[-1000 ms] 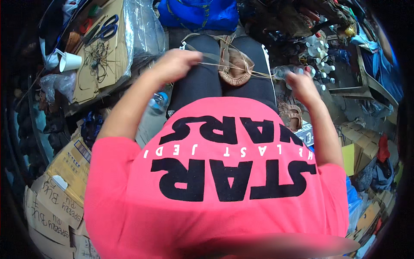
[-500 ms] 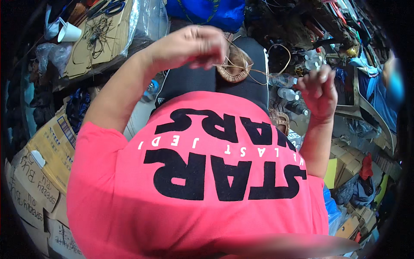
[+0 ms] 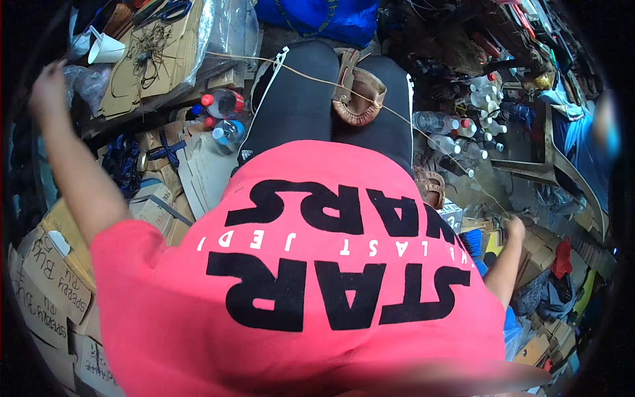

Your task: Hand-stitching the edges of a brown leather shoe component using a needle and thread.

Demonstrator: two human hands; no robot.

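Plainly, a brown shoe upper (image 3: 357, 118) was lodged between the thighs of the black trousers (image 3: 297, 116), its gathered toe turned toward the pink shirt (image 3: 165, 317). A thin pale thread (image 3: 304, 71) was stretched out from it to both sides. By the left hand (image 3: 49, 86), held far out near a clear plastic bag (image 3: 89, 86), the thread was gripped with fingers curled together, though its last stretch was too faint to be followed. By the right hand (image 3: 514, 228), held low and wide, the other length was pinched. Plastic bottles (image 3: 433, 122) were scattered right of the trousers, and a white cup (image 3: 107, 49) was placed beside cardboard sheets (image 3: 126, 92). Beyond the knees, a blue bag (image 3: 317, 16) was seen.
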